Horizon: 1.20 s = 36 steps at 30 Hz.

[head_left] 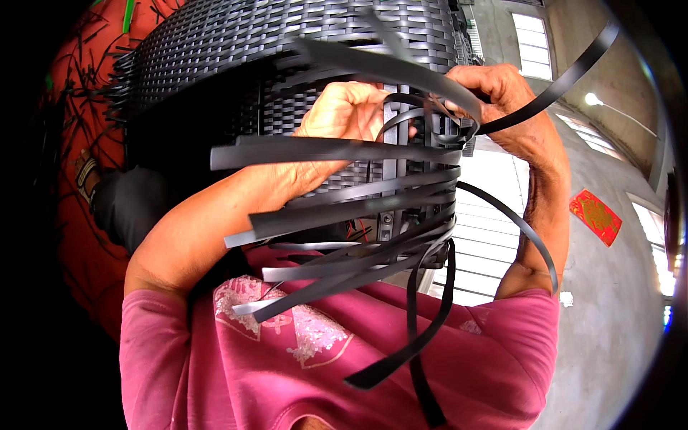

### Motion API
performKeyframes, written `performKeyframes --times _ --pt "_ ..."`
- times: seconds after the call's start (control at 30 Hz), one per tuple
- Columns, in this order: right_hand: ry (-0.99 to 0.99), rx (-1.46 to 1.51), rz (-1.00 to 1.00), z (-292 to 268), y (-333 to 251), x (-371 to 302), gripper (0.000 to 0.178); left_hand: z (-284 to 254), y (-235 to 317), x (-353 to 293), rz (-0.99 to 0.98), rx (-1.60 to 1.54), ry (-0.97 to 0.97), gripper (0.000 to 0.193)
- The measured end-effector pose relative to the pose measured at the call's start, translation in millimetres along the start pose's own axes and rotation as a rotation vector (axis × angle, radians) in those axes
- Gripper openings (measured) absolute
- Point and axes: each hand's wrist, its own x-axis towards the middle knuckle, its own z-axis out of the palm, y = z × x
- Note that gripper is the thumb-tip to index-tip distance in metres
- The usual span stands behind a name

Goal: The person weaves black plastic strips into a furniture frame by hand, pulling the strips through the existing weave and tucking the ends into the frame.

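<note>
- The left hand (340,115) sits just above the centre of the head view, at about 12 o'clock, its fingers curled in against the unfinished edge of a black woven wicker piece (287,50).
- Whether the left hand actually has a strip pinched cannot be told; its fingertips are hidden behind the strips crossing in front of it.
- The right hand (494,89) is at about 1 o'clock, closed in a fist around a long black strip (566,75) that runs up and out toward the upper right rim.
- The woven wicker piece fills the upper left, from 10 to 12 o'clock, with its open edge between the two hands.
- A fan of loose black strips (344,208) spreads from that edge toward 8 o'clock and down to 6 o'clock, lying across the left forearm and over the pink shirt (322,358).
- One thin strip (527,233) loops around the right forearm at about 3 o'clock.
- An orange floor (79,143) strewn with short strip cuttings shows at 9 o'clock.
- A grey wall with a red diamond-shaped decoration (595,216) lies at 3 o'clock.
</note>
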Motion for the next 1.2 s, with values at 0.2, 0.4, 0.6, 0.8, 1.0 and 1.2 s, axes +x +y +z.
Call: performKeyframes --times 0.2,0.4,0.6,0.8,1.0,1.2 --pt "0.068 -0.271 -0.191 8 -14 12 0.01 12 -3 6 0.092 0.28 0.227 0.02" --pt "-0.046 -0.472 -0.217 33 -18 34 0.007 -47 9 1 -0.099 0.75 0.318 0.013" --pt "0.85 -0.258 -0.457 16 -2 3 0.012 -21 89 -7 0.148 1.377 0.719 0.023" --pt "0.466 0.277 -0.137 55 46 -31 0.015 -22 56 -9 0.292 1.05 0.999 0.018" --pt "0.413 0.18 -0.137 57 35 -33 0.017 -22 115 -19 0.712 2.368 0.854 0.029" --pt "0.106 0.554 0.097 28 34 -23 0.019 59 130 -17 1.065 1.603 0.419 0.025"
